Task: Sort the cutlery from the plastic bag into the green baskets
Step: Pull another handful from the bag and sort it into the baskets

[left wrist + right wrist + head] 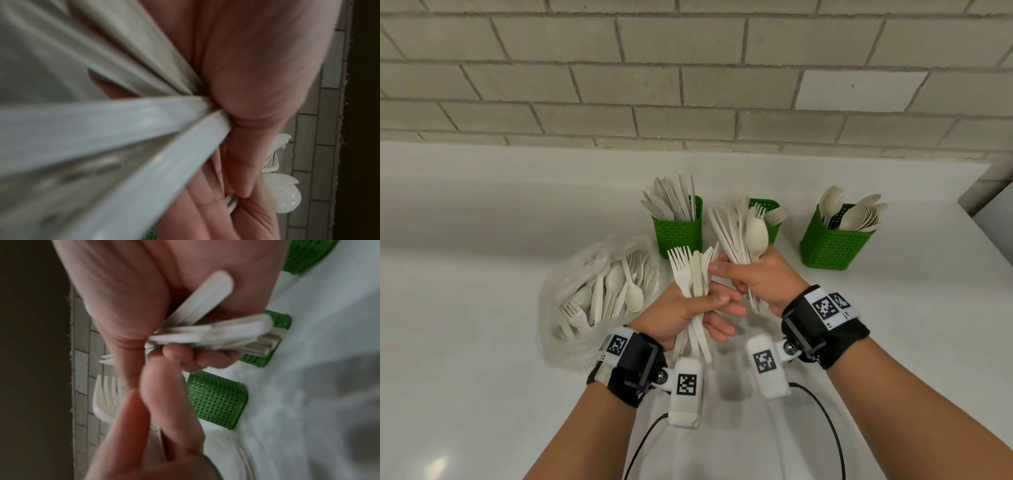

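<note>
My left hand (705,308) grips a bundle of pale plastic forks and knives (693,274), tines up, above the counter. My right hand (751,279) grips a second bundle (739,233) of knives, forks and a spoon; its thumb and forefinger touch the left bundle's tops. Behind stand three green baskets: knives (678,233), forks (770,205), partly hidden by the right bundle, and spoons (832,245). The clear plastic bag (585,291) lies to the left with several pieces inside. The left wrist view shows blurred handles (102,121). In the right wrist view, handles (205,334) cross the palm.
The white counter (482,240) runs back to a grey brick wall (688,85). Its right edge (989,240) falls off just past the spoon basket. Black cables (825,421) trail near my forearms at the front.
</note>
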